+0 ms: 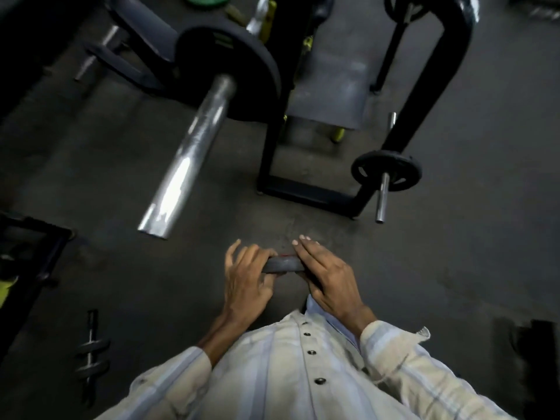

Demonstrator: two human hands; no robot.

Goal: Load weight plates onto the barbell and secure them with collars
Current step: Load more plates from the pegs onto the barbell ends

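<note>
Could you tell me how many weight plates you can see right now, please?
3: a large plate on the barbell sleeve, a small plate on the rack peg, a plate between both hands. Others may be hidden.

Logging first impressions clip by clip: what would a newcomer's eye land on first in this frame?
The shiny barbell sleeve juts toward the camera from upper left, with one black plate already on it. Low in the centre, the left hand and right hand hold a small dark weight plate edge-on between them. A smaller plate on a rack peg sits at right.
</note>
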